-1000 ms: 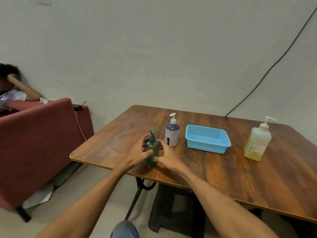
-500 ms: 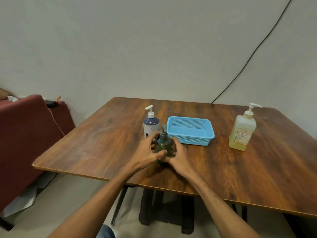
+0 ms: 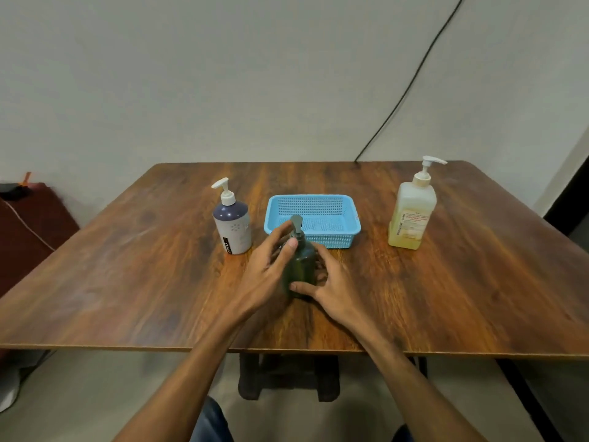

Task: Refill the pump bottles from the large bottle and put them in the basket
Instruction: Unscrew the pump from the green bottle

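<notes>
Head view looks down on a wooden table [image 3: 127, 282] with the blue basket [image 3: 314, 207] as its centre mark: it holds nothing yet, so by my reckoning the task is at its start. Just in front of the basket, upright on the table, stands the small green pump bottle [image 3: 301, 266], and both hands are on it. The left hand [image 3: 271, 269] wraps the upper body from the left, thumb lying against the neck just under the pump head; the right hand [image 3: 331, 288] cups the lower body from the right, thumb pressed across the front near the base. To the left of the basket stands the purple-topped pump bottle [image 3: 232, 228], untouched, and well to the right of the basket stands the large yellow bottle [image 3: 411, 215], its pump still on. The step in hand looks like taking the pump top off the green bottle. To do it well, the right hand should pin the base firmly to the table while the left moves up to the collar and turns that, not the spout. Lift the pump straight up, since its tube may drip, and lay it clear of the basket. Keep the bottle upright so it is ready for pouring.
</notes>
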Demonstrator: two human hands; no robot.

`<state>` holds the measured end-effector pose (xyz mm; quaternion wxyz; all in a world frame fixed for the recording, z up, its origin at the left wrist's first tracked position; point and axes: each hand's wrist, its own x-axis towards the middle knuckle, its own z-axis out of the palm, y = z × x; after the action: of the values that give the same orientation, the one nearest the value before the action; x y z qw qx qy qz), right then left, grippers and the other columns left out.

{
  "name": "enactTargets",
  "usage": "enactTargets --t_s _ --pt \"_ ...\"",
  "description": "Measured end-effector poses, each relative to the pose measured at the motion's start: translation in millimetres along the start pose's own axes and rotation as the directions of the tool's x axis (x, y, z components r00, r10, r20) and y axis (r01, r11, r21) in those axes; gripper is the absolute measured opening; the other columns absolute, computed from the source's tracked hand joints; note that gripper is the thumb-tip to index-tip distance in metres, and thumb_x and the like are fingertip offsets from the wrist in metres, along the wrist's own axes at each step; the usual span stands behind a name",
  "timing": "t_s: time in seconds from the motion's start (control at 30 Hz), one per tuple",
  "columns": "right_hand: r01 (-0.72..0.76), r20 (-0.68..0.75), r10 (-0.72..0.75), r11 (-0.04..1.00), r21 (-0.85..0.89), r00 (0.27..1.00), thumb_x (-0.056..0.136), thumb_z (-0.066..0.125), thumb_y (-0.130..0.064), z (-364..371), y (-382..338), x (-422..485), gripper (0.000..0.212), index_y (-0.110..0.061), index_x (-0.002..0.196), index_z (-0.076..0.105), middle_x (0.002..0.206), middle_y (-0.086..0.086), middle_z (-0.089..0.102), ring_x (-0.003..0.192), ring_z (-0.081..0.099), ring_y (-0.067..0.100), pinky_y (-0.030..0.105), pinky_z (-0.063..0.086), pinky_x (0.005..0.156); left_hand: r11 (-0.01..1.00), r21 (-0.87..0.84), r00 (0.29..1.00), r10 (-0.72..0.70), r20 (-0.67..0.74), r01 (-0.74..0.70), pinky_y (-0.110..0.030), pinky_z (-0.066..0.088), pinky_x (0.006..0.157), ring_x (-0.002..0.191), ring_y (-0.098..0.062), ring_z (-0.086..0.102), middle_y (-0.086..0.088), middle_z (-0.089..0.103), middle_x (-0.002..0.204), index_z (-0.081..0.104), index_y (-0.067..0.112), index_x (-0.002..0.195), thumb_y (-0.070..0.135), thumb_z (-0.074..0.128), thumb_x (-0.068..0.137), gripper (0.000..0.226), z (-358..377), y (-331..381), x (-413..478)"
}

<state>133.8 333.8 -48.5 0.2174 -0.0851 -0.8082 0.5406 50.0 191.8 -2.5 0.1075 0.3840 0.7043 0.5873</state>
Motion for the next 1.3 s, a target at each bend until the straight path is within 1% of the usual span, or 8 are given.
enactTargets --t_s 0.1,0.23,0.4,0.57,0.67,0.9,1.1,1.3 --pt "-0.002 -0.039 0.003 1.0 0.023 0.999 0.076 0.087 -0.019 5 -1 -4 0.078 -0.034 0.14 0.046 0.128 -0.014 0.061 0.115 0.06 -0.001 0.024 0.055 0.094 0.998 -0.036 0.998 0.058 0.037 -0.057 -0.024 0.048 0.106 0.129 -0.008 0.058 -0.003 0.064 0.136 0.058 0.016 0.137 0.013 0.046 0.106 0.033 -3 1 11" --pt "-0.018 -0.071 0.021 0.999 0.039 0.997 0.076 0.086 -0.017 10 2 -6 0.081 -0.025 0.146 0.045 0.133 -0.004 0.062 0.118 0.063 0.008 0.036 0.056 0.097 0.988 -0.148 0.997 0.047 -0.054 -0.055 -0.028 0.055 0.097 0.115 -0.019 0.069 -0.012 0.073 0.119 0.065 0.001 0.126 0.004 0.06 0.098 0.028 -4 -4 19" --pt "-0.02 -0.1 0.018 1.0 -0.017 0.995 0.079 0.084 -0.024 13 2 -9 0.081 -0.048 0.141 0.038 0.137 -0.011 0.058 0.119 0.06 0.005 0.033 0.054 0.098 0.981 -0.184 0.959 0.011 -0.283 -0.066 -0.045 0.058 0.093 0.103 -0.022 0.072 -0.006 0.076 0.102 0.073 0.008 0.101 0.016 0.091 0.071 0.035 4 -8 19" --pt "-0.003 -0.091 0.001 1.0 -0.024 0.996 0.082 0.081 -0.019 15 4 -10 0.078 -0.04 0.144 0.04 0.14 -0.012 0.056 0.125 0.055 0.005 0.035 0.052 0.102 0.995 -0.099 0.996 -0.027 -0.08 0.019 -0.031 0.054 0.101 0.115 -0.004 0.063 0.007 0.065 0.122 0.055 0.02 0.129 0.044 0.082 0.079 0.061 14 -3 14" --pt "-0.004 -0.094 0.004 1.0 0.002 0.996 0.081 0.083 -0.02 14 9 -9 0.08 -0.033 0.148 0.039 0.139 -0.007 0.057 0.125 0.058 0.013 0.046 0.053 0.1 0.988 -0.155 0.996 0.005 0.087 0.009 -0.024 0.049 0.104 0.126 -0.001 0.057 0.01 0.06 0.135 0.048 0.016 0.146 0.026 0.055 0.103 0.044 10 -1 9" --pt "0.001 -0.111 0.0 1.0 0.01 0.994 0.08 0.084 -0.021 15 14 -8 0.082 -0.032 0.147 0.039 0.139 -0.008 0.056 0.123 0.057 0.01 0.044 0.053 0.1 0.989 -0.117 0.961 0.055 -0.271 -0.09 -0.038 0.056 0.099 0.11 -0.014 0.069 -0.001 0.074 0.112 0.069 0.01 0.114 0.016 0.085 0.079 0.039 13 -2 16" --pt "-0.005 -0.116 0.007 1.0 0.023 0.993 0.08 0.083 -0.017 14 18 -6 0.081 -0.032 0.147 0.04 0.136 -0.006 0.059 0.122 0.059 0.015 0.049 0.054 0.097 0.99 -0.126 0.998 0.061 0.029 -0.057 -0.026 0.049 0.106 0.128 -0.003 0.056 0.007 0.061 0.135 0.054 0.015 0.138 0.022 0.059 0.099 0.041 11 1 8" --pt "-0.002 -0.121 0.006 1.0 0.028 0.993 0.078 0.085 -0.018 15 18 -5 0.083 -0.033 0.146 0.04 0.137 -0.006 0.058 0.122 0.059 0.015 0.048 0.054 0.097 0.992 -0.043 0.967 0.105 -0.233 -0.119 -0.044 0.054 0.102 0.114 -0.014 0.066 0.001 0.072 0.114 0.068 0.012 0.117 0.018 0.08 0.084 0.035 13 -2 15"
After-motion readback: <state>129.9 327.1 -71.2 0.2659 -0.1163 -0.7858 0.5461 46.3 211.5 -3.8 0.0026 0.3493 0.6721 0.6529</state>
